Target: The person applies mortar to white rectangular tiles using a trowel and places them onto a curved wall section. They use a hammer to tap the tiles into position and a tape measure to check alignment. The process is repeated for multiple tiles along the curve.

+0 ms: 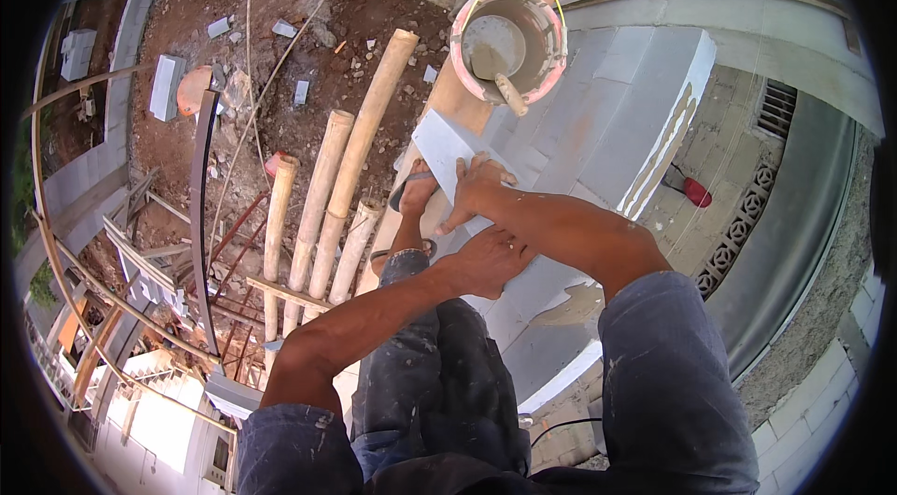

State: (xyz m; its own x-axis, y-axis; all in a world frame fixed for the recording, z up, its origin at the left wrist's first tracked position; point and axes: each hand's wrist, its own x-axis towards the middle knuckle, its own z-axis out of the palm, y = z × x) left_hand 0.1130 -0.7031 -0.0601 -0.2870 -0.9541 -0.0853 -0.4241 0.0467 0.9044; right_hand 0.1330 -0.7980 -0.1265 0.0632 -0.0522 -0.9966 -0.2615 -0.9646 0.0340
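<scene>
A light grey lightweight concrete block [432, 142] lies tilted beside the pale block wall [598, 93], in front of my feet. My right hand [478, 188] grips it from above, fingers and thumb spread across its width. Close under my right wrist, my left hand [491, 261] is by the block's near end; my right forearm hides part of its fingers. Beyond the block stands a mortar-smeared bucket [460, 51] with a yellow handle. A trowel [509, 95] leans in it, its handle over the near rim. Grey mortar [572, 305] is smeared on the blockwork right of my hands.
My sandalled feet [416, 191] stand on a wooden plank [448, 102]. Several bamboo poles [360, 135] rise at its left edge, above reddish rubble ground [196, 0] with loose blocks [168, 86]. Past the wall on the right, a red object [696, 192] lies on lower paving.
</scene>
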